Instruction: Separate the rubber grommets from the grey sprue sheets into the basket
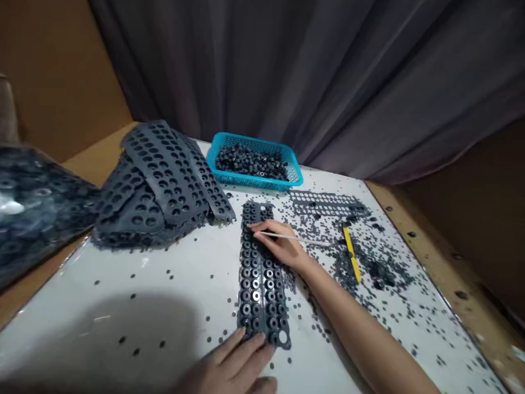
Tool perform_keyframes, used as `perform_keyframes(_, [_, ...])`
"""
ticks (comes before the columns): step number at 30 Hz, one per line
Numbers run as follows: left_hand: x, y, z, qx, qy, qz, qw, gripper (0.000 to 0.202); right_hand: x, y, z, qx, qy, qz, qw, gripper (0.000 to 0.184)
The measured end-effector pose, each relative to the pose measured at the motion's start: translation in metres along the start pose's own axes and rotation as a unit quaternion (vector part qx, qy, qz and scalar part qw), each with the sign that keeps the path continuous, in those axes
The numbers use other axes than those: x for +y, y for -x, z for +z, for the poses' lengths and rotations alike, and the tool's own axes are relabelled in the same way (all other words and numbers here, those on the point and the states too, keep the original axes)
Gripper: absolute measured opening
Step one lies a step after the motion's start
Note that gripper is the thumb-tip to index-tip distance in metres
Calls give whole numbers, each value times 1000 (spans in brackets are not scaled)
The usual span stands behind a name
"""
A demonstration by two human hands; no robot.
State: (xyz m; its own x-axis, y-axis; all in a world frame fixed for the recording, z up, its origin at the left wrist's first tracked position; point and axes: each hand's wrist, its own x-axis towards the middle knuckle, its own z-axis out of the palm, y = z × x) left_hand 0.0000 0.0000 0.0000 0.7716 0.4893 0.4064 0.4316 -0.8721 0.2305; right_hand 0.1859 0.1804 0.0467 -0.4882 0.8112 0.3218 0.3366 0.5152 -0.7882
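A dark rubber sheet (262, 273) with rows of round, ring-shaped pieces lies lengthwise in front of me. My left hand (235, 364) rests on its near end, fingers stretched out and holding nothing. Over the sheet's far part, my right hand (281, 243) pinches a thin pale stick (303, 239). One end of the stick is at the fingertips by the sheet, and the rest points right across the table. Whether its tip touches a ring is hidden by the fingers. A round hole shows at the sheet's near right corner.
A stack of similar sheets (159, 180) stands at the left, beside a shiny bag (36, 208) of dark pieces. Behind is a blue basket (293, 169) of small dark parts. A punched-out sheet (328, 203), a yellow tool (351, 254) and many black discs lie right.
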Motion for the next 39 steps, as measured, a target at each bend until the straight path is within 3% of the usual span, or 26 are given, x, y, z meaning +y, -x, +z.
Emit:
perform_keyframes(10, [0, -10, -9, 66, -23, 6, 998, 19, -1, 1, -1, -6, -9, -1, 1000, 6])
perform_keyframes(16, [2, -15, -7, 112, -22, -1, 993, 12, 1, 0, 0, -16, 84, -60, 995, 7])
perform_keyframes(20, [-1, -19, -12, 120, -29, 3, 992, 12, 3, -1, 3, -2, 125, -65, 990, 11])
perform_keyframes(22, [-2, -20, -15, 118, -33, 5, 992, 12, 4, -1, 4, 21, 122, -42, 991, 14])
perform_keyframes(26, [-2, -15, -12, 103, -35, 19, 994, 16, 3, -1, 6, 99, 41, 84, 991, 16])
perform_keyframes(29, [1, -9, -7, 101, 1, 4, 995, 17, 1, -2, 4, 122, -9, 134, 983, 20])
perform_keyframes(32, [-1, -10, -14, 31, 87, -35, 995, 15, -2, -4, -10, 146, -34, 157, 976, 22])
perform_keyframes(35, [-10, -20, -35, -52, 149, -98, 983, 37, -5, -6, -43, 161, -33, 186, 969, 20])
perform_keyframes(39, [-28, -36, -57, -100, 86, -143, 981, 58, -8, 1, -100, 99, -14, 246, 964, 10])
